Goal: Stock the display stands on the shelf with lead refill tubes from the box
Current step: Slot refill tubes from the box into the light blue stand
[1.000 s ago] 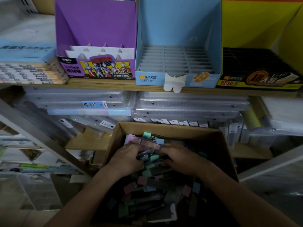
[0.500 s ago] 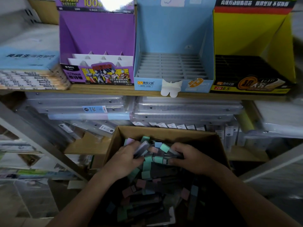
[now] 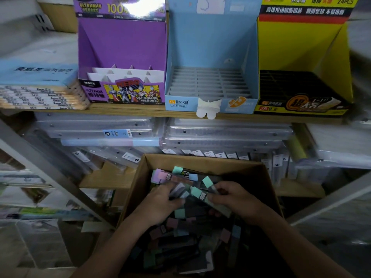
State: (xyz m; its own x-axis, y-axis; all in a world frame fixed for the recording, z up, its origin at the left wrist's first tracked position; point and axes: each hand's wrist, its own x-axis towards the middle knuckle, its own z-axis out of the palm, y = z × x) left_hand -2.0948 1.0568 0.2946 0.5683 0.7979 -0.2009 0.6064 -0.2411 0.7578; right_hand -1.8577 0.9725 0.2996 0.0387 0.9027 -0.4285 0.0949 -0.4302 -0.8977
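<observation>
Left hand (image 3: 160,199) and right hand (image 3: 234,199) grip tubes (image 3: 197,193) inside the box (image 3: 200,161).

The left fingers (image 3: 176,201) curl round a few grey- and lilac-capped tubes. The right fingers and thumb pinch two green-capped ones, whose caps point up and to the left. Both hands are just above the loose heap of tubes that fills the cardboard box. Higher up, on the shelf (image 3: 140,108), stand side by side a purple stand (image 3: 122,57), a blue stand (image 3: 210,47) and a yellow stand (image 3: 301,47).
</observation>
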